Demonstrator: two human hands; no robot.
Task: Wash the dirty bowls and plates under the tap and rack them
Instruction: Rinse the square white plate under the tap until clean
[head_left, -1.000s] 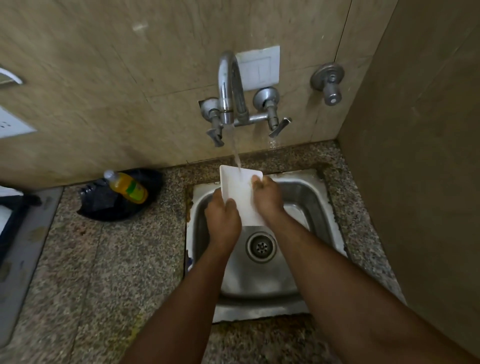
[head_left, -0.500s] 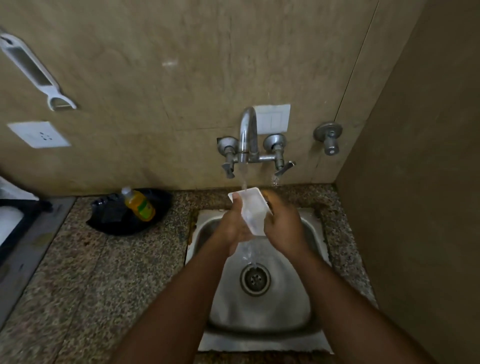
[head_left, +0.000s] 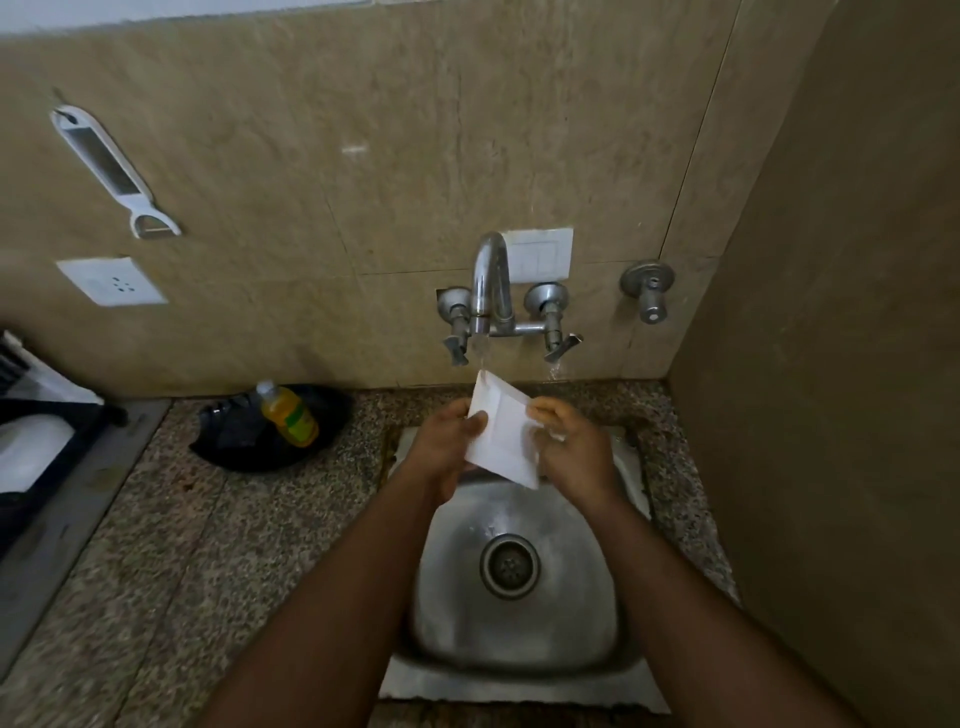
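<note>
Holding the square white plate under the tap, our left hand and right hand gripped opposite edges; we judged it light, stiff, wet and slippery.

White square plate tilted under running tap.

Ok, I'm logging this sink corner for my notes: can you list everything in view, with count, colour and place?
plate: one, white, square, held tilted under the stream
tap: one, chrome, wall-mounted, running
sink: one, steel, set in the speckled counter
soap bottle: one, yellow, lying on the black tray
black tray: one, counter left of the sink
peeler: one, white, hanging on the wall
socket: one, white, below the peeler
left hand: grips the plate's left edge
right hand: grips its right edge
</note>
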